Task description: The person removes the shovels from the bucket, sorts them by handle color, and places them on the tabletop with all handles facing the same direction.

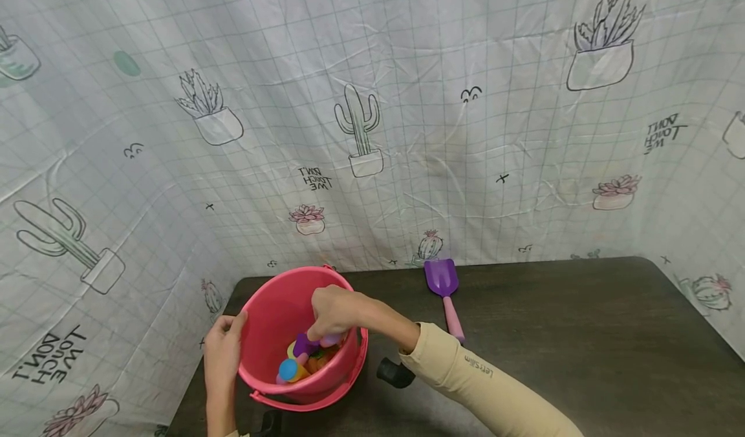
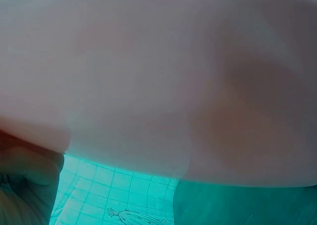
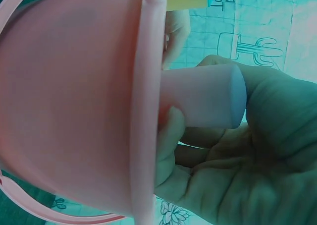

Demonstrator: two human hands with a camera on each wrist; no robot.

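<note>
A pink bucket [image 1: 273, 308] tilts toward me on the dark table, its side filling most of the left wrist view in blur. My left hand [image 1: 223, 346] grips its left rim, thumb over the edge. My right hand [image 1: 337, 309] reaches down inside from the right, fingertips pinching a purple toy piece [image 1: 305, 344]. Beside those fingers lies a lilac cylinder [image 1: 332, 339], and a pale cylinder [image 3: 203, 96] stands between palm and curled fingers in the right wrist view. A yellow toy with a blue end [image 1: 288, 370] leans near the front rim, with orange pieces [image 1: 320, 359] deeper in.
A purple toy shovel with a pink handle [image 1: 442, 278] lies on the dark table [image 1: 553, 340] right of the bucket. The bucket's pink handle [image 1: 311, 406] hangs at its front. Behind and at the sides hangs a white grid cloth [image 1: 419, 146] with cactus prints.
</note>
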